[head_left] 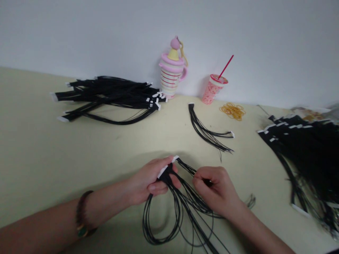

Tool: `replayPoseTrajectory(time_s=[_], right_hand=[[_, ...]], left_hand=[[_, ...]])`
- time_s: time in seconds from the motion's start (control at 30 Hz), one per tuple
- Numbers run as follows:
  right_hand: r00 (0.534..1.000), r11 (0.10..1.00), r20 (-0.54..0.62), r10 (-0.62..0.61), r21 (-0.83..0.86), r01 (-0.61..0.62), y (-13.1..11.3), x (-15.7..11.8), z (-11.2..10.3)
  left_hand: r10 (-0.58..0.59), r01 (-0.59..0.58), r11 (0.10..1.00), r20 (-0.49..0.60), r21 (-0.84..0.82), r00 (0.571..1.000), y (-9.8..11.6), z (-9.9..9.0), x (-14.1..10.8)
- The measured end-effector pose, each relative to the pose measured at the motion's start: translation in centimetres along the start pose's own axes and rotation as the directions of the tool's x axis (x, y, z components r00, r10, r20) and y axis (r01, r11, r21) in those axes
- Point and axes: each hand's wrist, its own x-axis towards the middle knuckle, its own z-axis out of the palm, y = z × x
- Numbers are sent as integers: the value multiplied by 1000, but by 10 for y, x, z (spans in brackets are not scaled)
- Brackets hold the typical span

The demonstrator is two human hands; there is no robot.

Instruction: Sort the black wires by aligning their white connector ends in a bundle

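Observation:
My left hand [159, 176] is closed around the white connector end of a black wire harness [177, 208]. A second white connector [176, 158] shows at its fingertips. Some of the harness's wires loop below that hand, and others trail toward the bottom edge. To the right, my right hand [215, 187] pinches a few thin black wires that run from the upper connector. Loose wire ends [251, 201] show beyond the right wrist. A bracelet with a green bead circles the left wrist.
A pile of black harnesses [111, 93] lies at the back left, a larger heap [309, 148] at the right. One single harness [203, 130] lies between. A striped cup [171, 77], a pink cup with straw [212, 88] and yellow rubber bands [233, 111] stand or lie near the wall.

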Motion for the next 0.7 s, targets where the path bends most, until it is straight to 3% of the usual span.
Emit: replayPoseTrajectory(time_s=[0.7], right_hand=[[999,999,31,16,-35,-15,4,0,5]], left_hand=[[3,-3,1000,-5,6,1000,1,2,-2]])
